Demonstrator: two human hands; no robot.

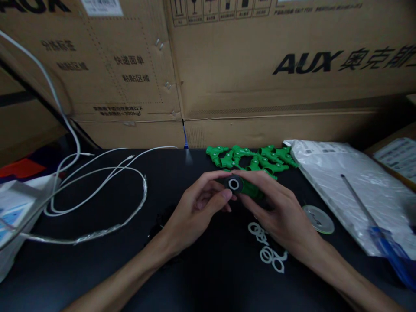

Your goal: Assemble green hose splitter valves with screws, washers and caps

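Observation:
My right hand (281, 203) is closed around a green plastic fitting (249, 189) in the middle of the view. On the fitting's end facing me is a black round cap (234, 177) with a pale ring around its dark centre hole. My left hand (198, 208) pinches that cap, thumb at its lower edge and forefinger along the top. Below my right hand, several thin white rings (267, 255) lie loose on the black table. Behind my hands is a cluster of similar green Y-shaped fittings (227, 157). Fingers hide much of the held fitting.
Cardboard boxes (260, 91) stand along the table's back. On the left lie coiled white cables (97, 234) and a white box (16, 203). To the right are a round disc (319, 219), a white plastic mailer (338, 186) and a blue-handled screwdriver (386, 247).

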